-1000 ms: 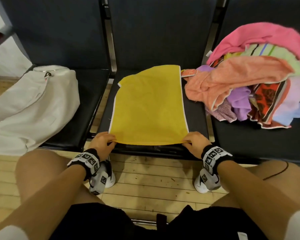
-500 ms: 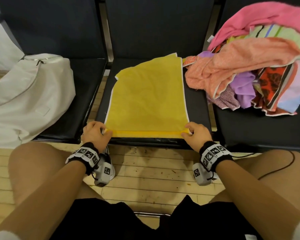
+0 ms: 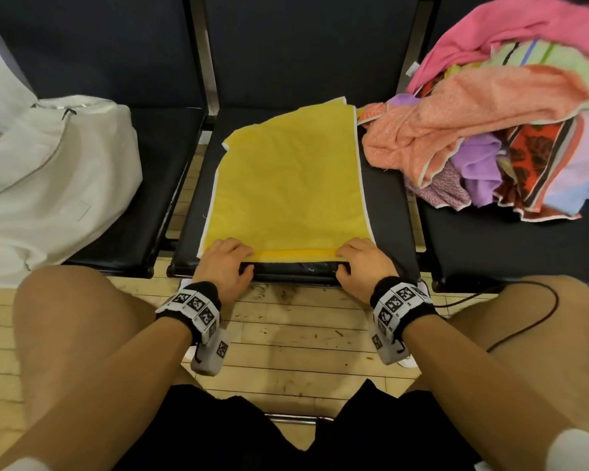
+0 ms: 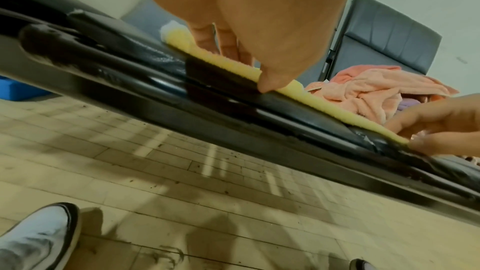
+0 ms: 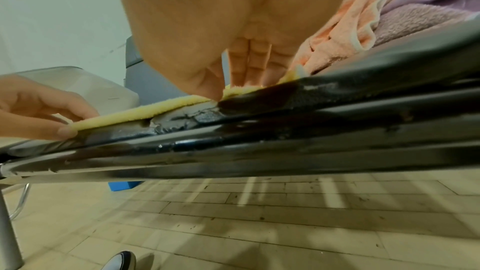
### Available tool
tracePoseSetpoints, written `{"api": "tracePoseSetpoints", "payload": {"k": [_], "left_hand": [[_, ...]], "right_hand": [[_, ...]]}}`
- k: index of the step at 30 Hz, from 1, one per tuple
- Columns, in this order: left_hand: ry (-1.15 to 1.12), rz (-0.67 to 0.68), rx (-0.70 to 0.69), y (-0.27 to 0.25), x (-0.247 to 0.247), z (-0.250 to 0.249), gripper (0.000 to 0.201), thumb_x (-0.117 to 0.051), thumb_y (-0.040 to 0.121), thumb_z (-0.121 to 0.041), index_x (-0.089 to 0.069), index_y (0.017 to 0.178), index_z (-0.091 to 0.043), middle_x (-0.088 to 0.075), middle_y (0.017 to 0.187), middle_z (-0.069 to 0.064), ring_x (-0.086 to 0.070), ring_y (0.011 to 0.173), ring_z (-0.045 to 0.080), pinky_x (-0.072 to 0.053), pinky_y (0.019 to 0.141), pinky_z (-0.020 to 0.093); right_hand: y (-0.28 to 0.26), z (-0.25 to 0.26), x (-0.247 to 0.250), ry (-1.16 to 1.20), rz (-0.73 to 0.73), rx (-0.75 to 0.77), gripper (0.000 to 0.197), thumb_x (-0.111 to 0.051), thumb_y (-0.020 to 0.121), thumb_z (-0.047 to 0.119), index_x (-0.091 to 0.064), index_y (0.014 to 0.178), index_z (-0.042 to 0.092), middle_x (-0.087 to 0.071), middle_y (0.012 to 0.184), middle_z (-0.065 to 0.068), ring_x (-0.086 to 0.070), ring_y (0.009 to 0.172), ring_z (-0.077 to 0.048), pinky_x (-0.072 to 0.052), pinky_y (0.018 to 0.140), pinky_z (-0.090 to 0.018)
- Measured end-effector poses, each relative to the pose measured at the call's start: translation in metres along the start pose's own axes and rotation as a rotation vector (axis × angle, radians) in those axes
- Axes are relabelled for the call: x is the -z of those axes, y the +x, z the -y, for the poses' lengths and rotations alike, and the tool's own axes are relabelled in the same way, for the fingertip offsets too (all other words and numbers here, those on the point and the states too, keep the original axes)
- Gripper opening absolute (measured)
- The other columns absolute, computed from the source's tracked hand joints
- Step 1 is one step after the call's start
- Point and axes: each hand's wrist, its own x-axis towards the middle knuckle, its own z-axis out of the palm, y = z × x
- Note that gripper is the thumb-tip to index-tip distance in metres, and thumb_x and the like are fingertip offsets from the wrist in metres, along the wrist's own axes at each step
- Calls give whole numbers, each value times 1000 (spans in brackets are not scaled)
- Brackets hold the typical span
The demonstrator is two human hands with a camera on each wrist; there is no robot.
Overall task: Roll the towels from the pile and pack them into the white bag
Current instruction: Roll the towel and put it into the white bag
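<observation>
Here, a seated person works the near edge of a yellow towel (image 3: pixel 286 185) spread flat on the middle seat (image 3: pixel 388 212) of a row of black chairs. The left hand (image 3: pixel 225 263) pinches the towel's near left corner, fingers curled over a narrow fold and the thumb under its edge; the right hand (image 3: pixel 363 263) grips the near right corner the same way. Between the two hands the first thin turn of the towel lies along the front of the seat. The pile of towels (image 3: pixel 504 137), pink, orange, purple and patterned, sits heaped on the chair to the right, its orange edge just beside the yellow towel's far corner. The white bag (image 3: pixel 48 185) lies slumped on the chair to the left, well apart from the hands.
</observation>
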Motion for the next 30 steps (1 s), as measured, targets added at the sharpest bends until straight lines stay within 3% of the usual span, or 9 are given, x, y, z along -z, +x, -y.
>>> {"api": "tracePoseSetpoints", "payload": {"k": [4, 11, 15, 19, 21, 24, 27, 29, 30], "left_hand": [[32, -35, -15, -2, -2, 4, 30, -61, 91, -12, -68, 120, -13, -62, 115, 8, -52, 106, 30, -47, 92, 47], [101, 24, 74, 0, 3, 5, 35, -48, 97, -12, -60, 130, -20, -60, 124, 2, -50, 115, 25, -38, 98, 42], [148, 57, 119, 2, 7, 4, 37, -41, 100, -17, -52, 135, -23, -58, 124, 1, -50, 115, 24, -35, 97, 41], [106, 29, 150, 4, 6, 6, 38, -40, 100, -21, -50, 137, -22, -57, 123, 1, -56, 100, 24, -35, 95, 39], [94, -14, 164, 6, 5, 8, 38, -45, 98, -22, -53, 135, -21, -56, 124, 2, -55, 101, 24, -34, 97, 40], [121, -116, 135, 8, 4, 8, 33, -61, 91, -18, -63, 124, -20, -56, 123, 5, -48, 112, 28, -31, 97, 47], [113, -130, 100, 9, 7, 5, 26, -64, 90, -14, -66, 116, -17, -58, 115, 6, -53, 102, 30, -43, 84, 46], [77, -88, 119, 11, 8, 3, 18, -56, 96, -17, -65, 112, -16, -59, 110, 4, -55, 98, 26, -48, 78, 42], [86, -74, 123, 11, 8, 3, 17, -52, 98, -19, -64, 109, -16, -59, 106, 2, -55, 97, 24, -47, 77, 41]], "right_hand": [[0, -3, -2, 34, 27, -10, 36, -48, 92, 9, -63, 124, 15, -57, 128, -2, -46, 116, -23, -43, 100, -35], [0, -1, 0, -122, 27, -23, 40, -45, 91, 5, -59, 125, 22, -61, 121, 0, -49, 112, -23, -32, 94, -36], [-1, 3, 3, -101, 73, -18, 41, -39, 93, 5, -53, 130, 20, -59, 119, -2, -51, 105, -28, -34, 92, -36], [-1, 5, 0, -6, 145, -88, 44, -37, 96, 7, -47, 135, 22, -53, 129, -2, -51, 96, -34, -45, 85, -40], [0, 3, -4, 5, 2, -64, 41, -45, 93, 5, -54, 130, 19, -57, 122, -4, -55, 93, -34, -46, 80, -41], [3, 2, -9, -116, -208, 51, 31, -65, 73, -7, -69, 94, 14, -64, 96, -4, -57, 87, -32, -36, 74, -39], [4, 10, -9, -126, -197, 145, 43, -68, 49, -20, -68, 78, 12, -64, 82, -4, -57, 77, -29, -40, 66, -31], [2, 14, -9, -71, -139, 147, 41, -66, 53, -20, -69, 82, 8, -65, 84, -6, -59, 80, -30, -50, 61, -31], [1, 15, -8, -50, -108, 112, 35, -64, 63, -15, -70, 89, 8, -66, 91, -7, -58, 87, -30, -53, 67, -34]]}}
